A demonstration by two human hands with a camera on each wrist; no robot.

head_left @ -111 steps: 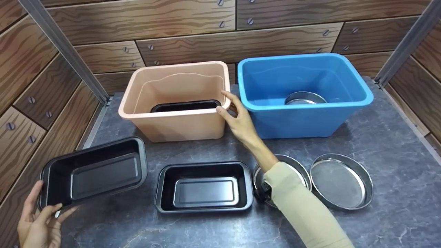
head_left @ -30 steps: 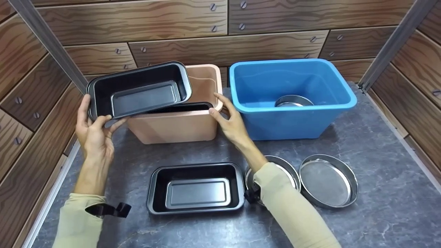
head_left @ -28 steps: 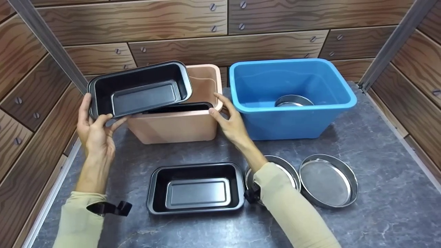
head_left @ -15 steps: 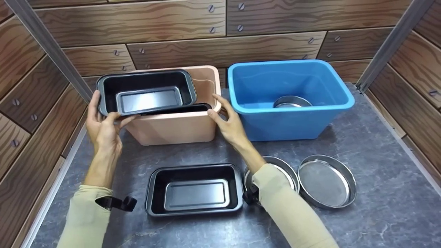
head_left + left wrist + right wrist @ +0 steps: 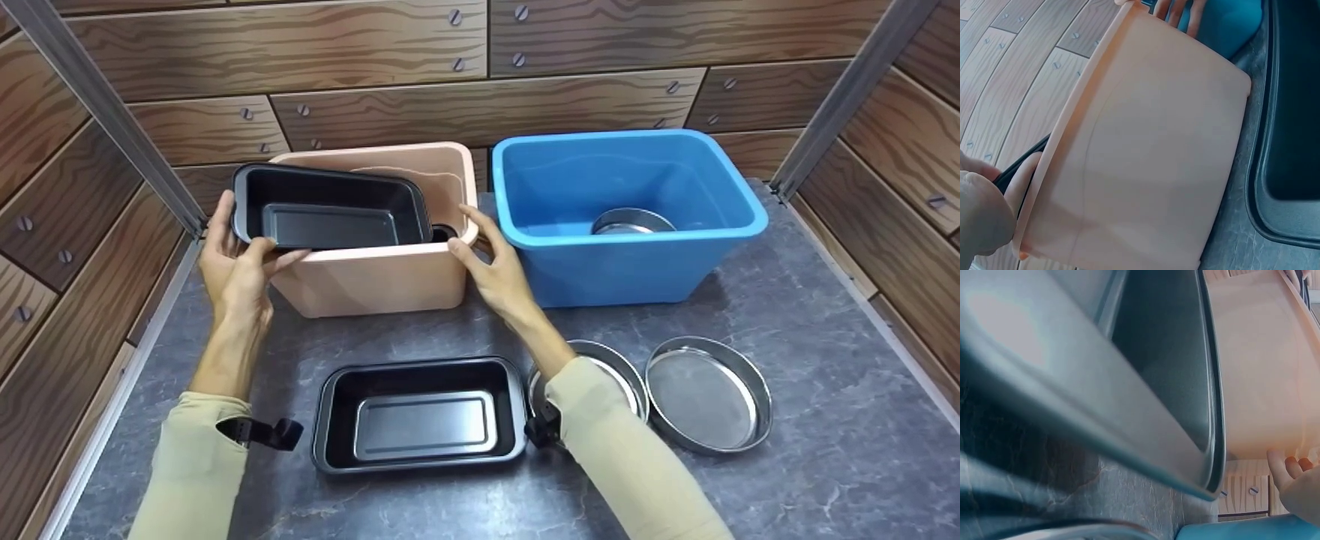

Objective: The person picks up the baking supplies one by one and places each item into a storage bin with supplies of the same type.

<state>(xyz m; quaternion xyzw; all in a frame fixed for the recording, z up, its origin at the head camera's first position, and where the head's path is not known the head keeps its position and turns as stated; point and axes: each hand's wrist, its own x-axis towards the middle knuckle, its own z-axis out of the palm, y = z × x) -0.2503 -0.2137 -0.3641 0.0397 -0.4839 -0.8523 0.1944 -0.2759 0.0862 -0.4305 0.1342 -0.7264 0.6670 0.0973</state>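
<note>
Head view: one peach bin (image 5: 371,285) and one blue bin (image 5: 615,274), both smooth plastic; two round metal pans (image 5: 705,397) on the marbled tabletop (image 5: 840,450), a third round pan (image 5: 634,222) inside the blue bin. One black loaf pan (image 5: 424,425) lies on the tabletop; the left hand (image 5: 238,283) pinches the held loaf pan (image 5: 330,225) by its end, tilted in the peach bin's mouth. The right hand (image 5: 496,276) grips that bin's corner. Left wrist view adds right-hand fingers against its outer side; right wrist view, the tabletop pan's raised lip, close up.
</note>
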